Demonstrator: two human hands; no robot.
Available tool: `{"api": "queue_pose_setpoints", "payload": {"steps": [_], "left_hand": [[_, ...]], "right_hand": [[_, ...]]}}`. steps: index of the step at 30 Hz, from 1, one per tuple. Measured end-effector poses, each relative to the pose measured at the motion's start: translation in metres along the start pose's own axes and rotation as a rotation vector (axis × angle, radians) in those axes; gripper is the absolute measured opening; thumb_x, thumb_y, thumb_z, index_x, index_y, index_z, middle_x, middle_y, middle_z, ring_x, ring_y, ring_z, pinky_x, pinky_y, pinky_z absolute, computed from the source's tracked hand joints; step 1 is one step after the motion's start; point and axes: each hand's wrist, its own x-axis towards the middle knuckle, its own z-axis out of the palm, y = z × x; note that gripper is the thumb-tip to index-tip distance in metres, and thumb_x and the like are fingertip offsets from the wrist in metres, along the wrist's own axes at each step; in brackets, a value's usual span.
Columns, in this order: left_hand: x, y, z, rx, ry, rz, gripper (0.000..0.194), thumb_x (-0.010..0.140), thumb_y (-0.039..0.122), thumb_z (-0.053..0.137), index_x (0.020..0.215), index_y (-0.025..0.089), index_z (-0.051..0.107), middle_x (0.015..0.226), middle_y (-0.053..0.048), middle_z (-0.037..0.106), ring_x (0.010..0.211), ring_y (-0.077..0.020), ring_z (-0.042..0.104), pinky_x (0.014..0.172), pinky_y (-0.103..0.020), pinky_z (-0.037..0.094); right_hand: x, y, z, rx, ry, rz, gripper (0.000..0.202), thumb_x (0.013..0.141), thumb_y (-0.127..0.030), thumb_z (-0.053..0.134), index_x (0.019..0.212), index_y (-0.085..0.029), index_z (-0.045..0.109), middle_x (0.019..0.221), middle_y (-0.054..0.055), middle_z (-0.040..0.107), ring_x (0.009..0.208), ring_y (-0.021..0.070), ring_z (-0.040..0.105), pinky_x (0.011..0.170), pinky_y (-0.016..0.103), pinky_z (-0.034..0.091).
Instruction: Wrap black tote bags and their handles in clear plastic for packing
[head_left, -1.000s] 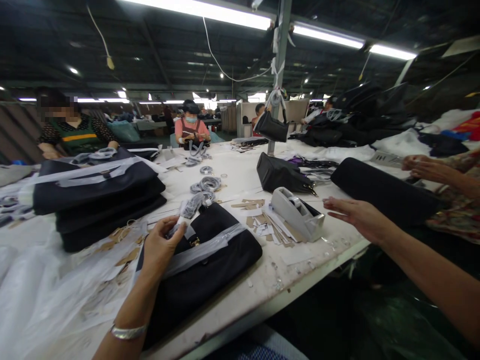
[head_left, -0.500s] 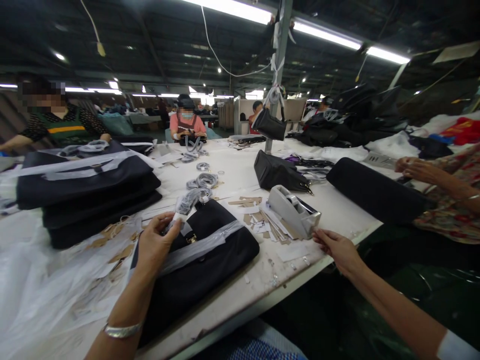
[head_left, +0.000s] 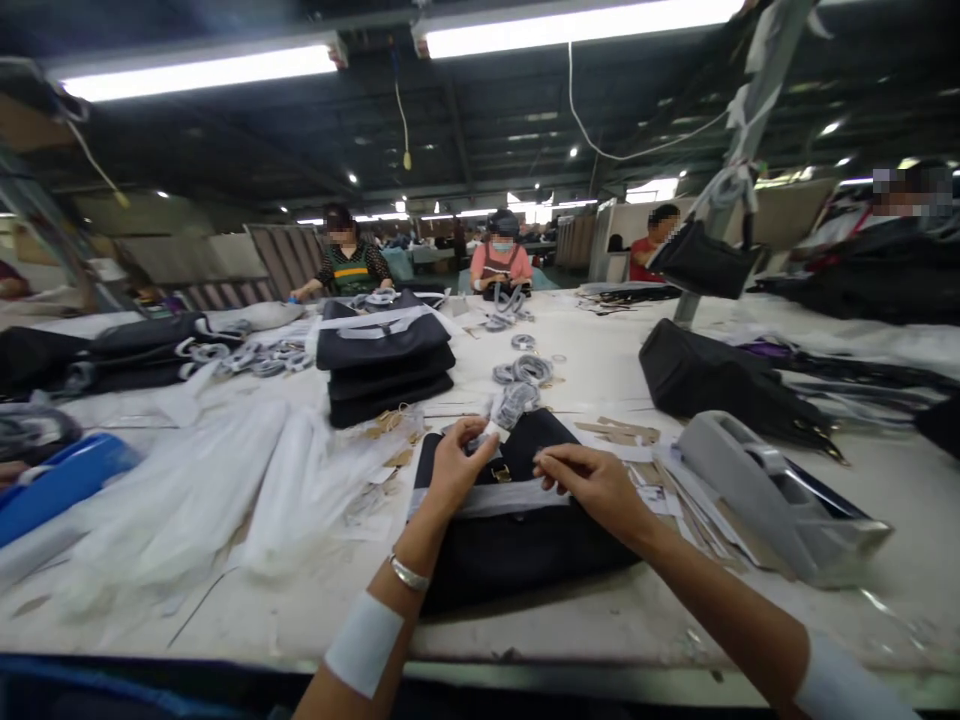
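In front of me a black bag point(head_left: 525, 560) lies on the table, a translucent wrapping strip point(head_left: 517, 497) across its front and a gold-coloured buckle point(head_left: 500, 472) above that. My left hand point(head_left: 459, 460) is closed on the end of a grey wrapped strap point(head_left: 512, 402) at the bag's top edge. Over the bag, to the right of the buckle, is my right hand point(head_left: 581, 475) with thumb and fingers pinched. Whatever is in that pinch is too small to make out. A grey tape dispenser point(head_left: 750, 490) stands to its right.
Paper tags point(head_left: 660, 490) lie beside the dispenser. Stacked black bags point(head_left: 386, 365) stand ahead on the left, clear plastic bags point(head_left: 202, 490) nearer. Coiled straps point(head_left: 521, 370) lie mid-table. A dark bag point(head_left: 727, 385) sits by a post. Co-workers point(head_left: 501, 262) are across the table.
My right hand has moved from the tape dispenser's front end to above the black bag, near my left hand. The view has swung left. My left hand still grips the strap.
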Motion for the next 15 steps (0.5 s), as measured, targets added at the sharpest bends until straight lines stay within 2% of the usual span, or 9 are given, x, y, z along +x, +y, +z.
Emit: {"api": "queue_pose_setpoints", "payload": {"steps": [3, 6, 12, 15], "left_hand": [[-0.001, 0.001, 0.000, 0.011, 0.002, 0.036, 0.031, 0.080, 0.037, 0.071, 0.102, 0.018, 0.063, 0.103, -0.009, 0.071, 0.102, -0.0228, 0.068, 0.096, -0.038, 0.051], [-0.001, 0.002, 0.000, 0.017, -0.006, 0.055, 0.027, 0.080, 0.034, 0.071, 0.100, 0.018, 0.063, 0.101, -0.008, 0.072, 0.100, -0.0222, 0.068, 0.097, -0.039, 0.051], [0.000, -0.002, 0.001, -0.023, -0.003, 0.055, 0.027, 0.079, 0.033, 0.071, 0.100, 0.019, 0.063, 0.099, -0.007, 0.072, 0.097, -0.0210, 0.068, 0.097, -0.039, 0.051], [0.001, -0.004, 0.001, -0.037, 0.010, 0.043, 0.027, 0.080, 0.034, 0.072, 0.100, 0.019, 0.062, 0.099, -0.007, 0.072, 0.098, -0.0213, 0.069, 0.098, -0.039, 0.051]], "right_hand": [[0.027, 0.006, 0.022, 0.033, -0.061, 0.012, 0.032, 0.081, -0.049, 0.069, 0.088, -0.018, 0.075, 0.077, 0.005, 0.074, 0.065, 0.0176, 0.067, 0.060, 0.028, 0.052], [0.043, 0.015, 0.032, 0.037, -0.062, -0.002, 0.030, 0.081, -0.048, 0.069, 0.082, -0.018, 0.074, 0.073, 0.003, 0.071, 0.064, 0.0166, 0.065, 0.062, 0.027, 0.052], [0.053, 0.026, 0.037, -0.017, -0.036, 0.020, 0.033, 0.081, -0.051, 0.069, 0.078, -0.019, 0.072, 0.069, 0.001, 0.068, 0.059, 0.0151, 0.061, 0.060, 0.027, 0.049], [0.052, 0.026, 0.035, 0.146, -0.063, 0.081, 0.035, 0.079, -0.052, 0.072, 0.082, -0.018, 0.071, 0.069, 0.000, 0.064, 0.057, 0.0128, 0.057, 0.057, 0.026, 0.046]]}}
